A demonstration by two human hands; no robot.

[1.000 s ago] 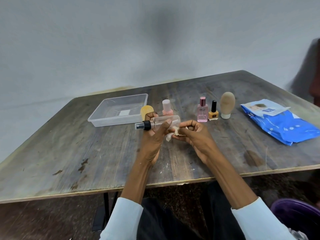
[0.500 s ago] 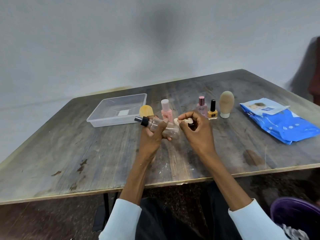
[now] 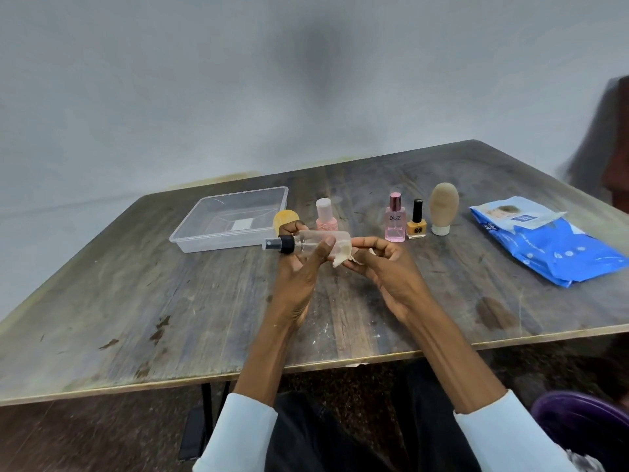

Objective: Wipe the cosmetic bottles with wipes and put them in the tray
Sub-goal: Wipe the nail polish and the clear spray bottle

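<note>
Lowered since before, spray bottle [image 3: 316,242] partly hides pink bottle [image 3: 325,216].

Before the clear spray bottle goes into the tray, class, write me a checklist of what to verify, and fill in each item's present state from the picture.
1. Bottle held firmly: ok. The left hand grips the clear spray bottle around its body, lying sideways above the table.
2. Wipe in hand: ok. The right hand pinches the crumpled wipe against the bottle's base end.
3. Bottle wiped all over: cannot tell.
4. Black spray cap on: ok.
5. Tray ready: ok. The clear tray sits open at the far left with no bottles in it.
6. Path to tray: not ok. The yellow round item and pink bottle stand close by.
</note>
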